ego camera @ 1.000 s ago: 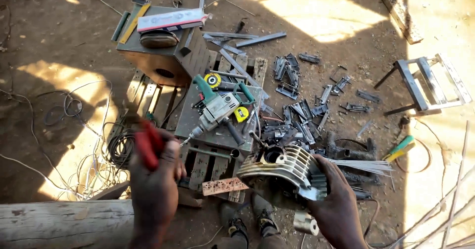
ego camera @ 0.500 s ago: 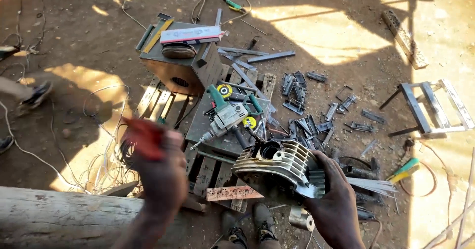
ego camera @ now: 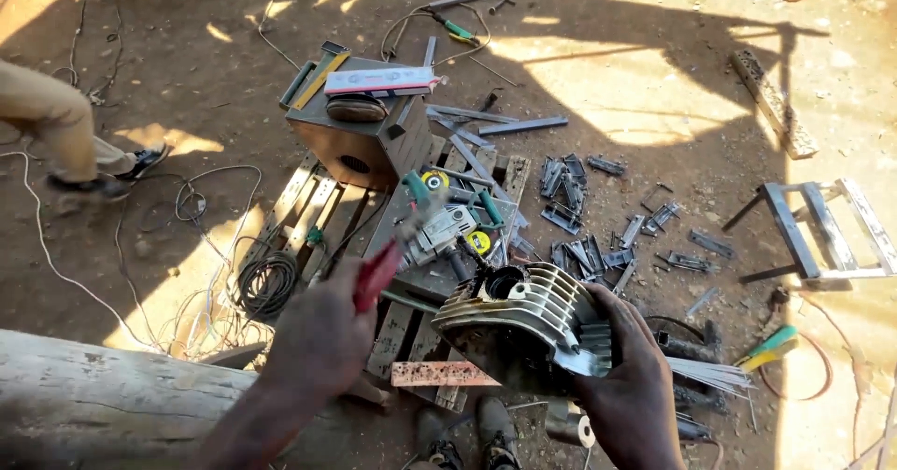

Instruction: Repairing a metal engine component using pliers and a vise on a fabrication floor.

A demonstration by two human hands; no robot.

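finned engine cylinder [ego camera: 528, 325] gripped in right hand [ego camera: 635, 381], lifted above wooden pallet [ego camera: 411, 334]. red-handled tool [ego camera: 377, 274] clenched in left hand [ego camera: 318, 339], tip blurred, just beside cylinder. angle grinder [ego camera: 444, 227] behind.

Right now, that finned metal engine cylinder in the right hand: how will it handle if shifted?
The finned cylinder looks like cast metal, so probably rigid and heavy for its size. The right hand cups one end only, so it may tip toward the free end. Its thin fins look chipped at the edges, likely brittle and sharp.
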